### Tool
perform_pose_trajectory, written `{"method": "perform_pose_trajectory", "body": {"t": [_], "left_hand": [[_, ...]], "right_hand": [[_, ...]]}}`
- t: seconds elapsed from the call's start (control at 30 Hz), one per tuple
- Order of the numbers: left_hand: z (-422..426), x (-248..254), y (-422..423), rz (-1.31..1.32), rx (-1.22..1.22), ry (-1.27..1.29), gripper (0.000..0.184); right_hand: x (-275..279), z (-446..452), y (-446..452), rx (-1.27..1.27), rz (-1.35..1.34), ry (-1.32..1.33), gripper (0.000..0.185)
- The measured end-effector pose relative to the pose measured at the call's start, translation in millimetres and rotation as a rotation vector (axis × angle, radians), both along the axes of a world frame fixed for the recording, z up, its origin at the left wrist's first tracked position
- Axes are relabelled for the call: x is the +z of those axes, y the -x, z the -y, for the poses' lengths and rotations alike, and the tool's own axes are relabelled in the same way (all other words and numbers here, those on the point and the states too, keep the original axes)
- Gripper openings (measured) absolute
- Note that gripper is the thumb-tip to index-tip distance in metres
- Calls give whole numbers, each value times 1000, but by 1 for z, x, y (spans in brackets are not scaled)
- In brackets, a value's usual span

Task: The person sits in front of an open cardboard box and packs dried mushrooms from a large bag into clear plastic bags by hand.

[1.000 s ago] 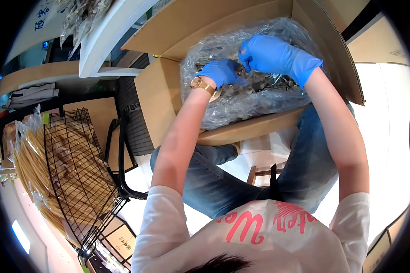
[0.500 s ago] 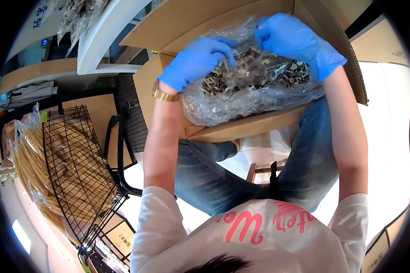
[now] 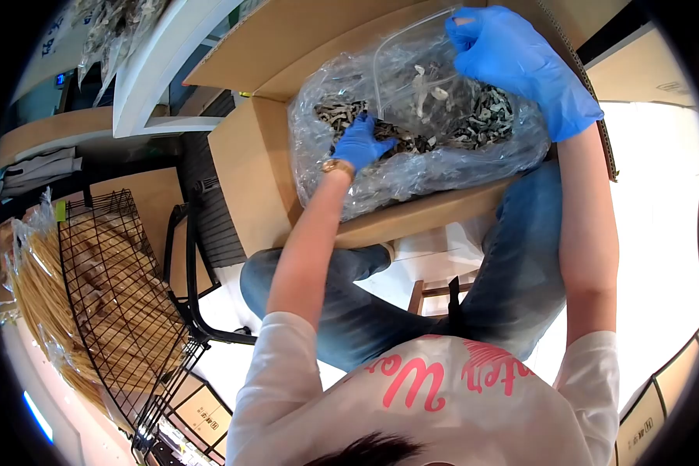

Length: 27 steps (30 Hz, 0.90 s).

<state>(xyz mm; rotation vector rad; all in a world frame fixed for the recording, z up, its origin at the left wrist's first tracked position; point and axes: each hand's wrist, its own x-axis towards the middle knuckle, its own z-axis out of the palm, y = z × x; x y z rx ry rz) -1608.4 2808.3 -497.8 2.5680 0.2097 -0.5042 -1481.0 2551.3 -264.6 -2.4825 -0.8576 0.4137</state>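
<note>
My left hand (image 3: 359,142), in a blue glove, reaches down into dried, curled dark-and-pale pieces that look like black fungus (image 3: 478,124). Its thumb is spread from the fingers, and some fingertips are hidden among the pieces. At the upper right, my gloved right hand (image 3: 512,58) pinches the edge of a clear zip bag (image 3: 400,58). A few pieces show through that bag's film. The loose pieces lie in a large clear plastic liner (image 3: 435,177), which sits inside an open cardboard box (image 3: 248,175) in front of my knees.
On the left, a black wire basket (image 3: 113,279) holds long tan sticks in clear plastic. A white curved frame (image 3: 136,85) stands beyond the box's left flap. Several cartons (image 3: 641,423) are at the lower right. Part of a wooden stool (image 3: 418,295) shows between my legs.
My left hand has left the bag and moved down into the dried pieces. My right hand has risen slightly with the bag's edge, and the bag now hangs more spread out.
</note>
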Motion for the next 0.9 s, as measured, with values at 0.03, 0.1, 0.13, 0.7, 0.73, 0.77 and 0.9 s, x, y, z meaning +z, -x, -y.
{"method": "perform_pose_trajectory", "body": {"t": [0.03, 0.1, 0.13, 0.7, 0.73, 0.77, 0.9], "left_hand": [[12, -12, -6, 48, 26, 6, 75], [39, -33, -13, 223, -177, -141, 68], [52, -42, -15, 390, -377, -298, 62], [73, -83, -19, 154, -254, -402, 38], [68, -112, -10, 369, -246, -390, 34], [71, -103, -12, 313, -126, -288, 35], [59, -120, -14, 356, -385, -254, 59]], "right_hand": [[-16, 1, -6, 13, 94, -53, 13], [-27, 2, -10, 24, 191, -96, 6], [-27, 2, -9, 4, 159, -152, 8], [-35, -10, -8, 244, 131, -208, 15], [-36, -10, -7, 242, 152, -209, 13], [-37, -10, -6, 234, 179, -203, 11], [-39, -9, 2, 213, 139, -229, 18]]}}
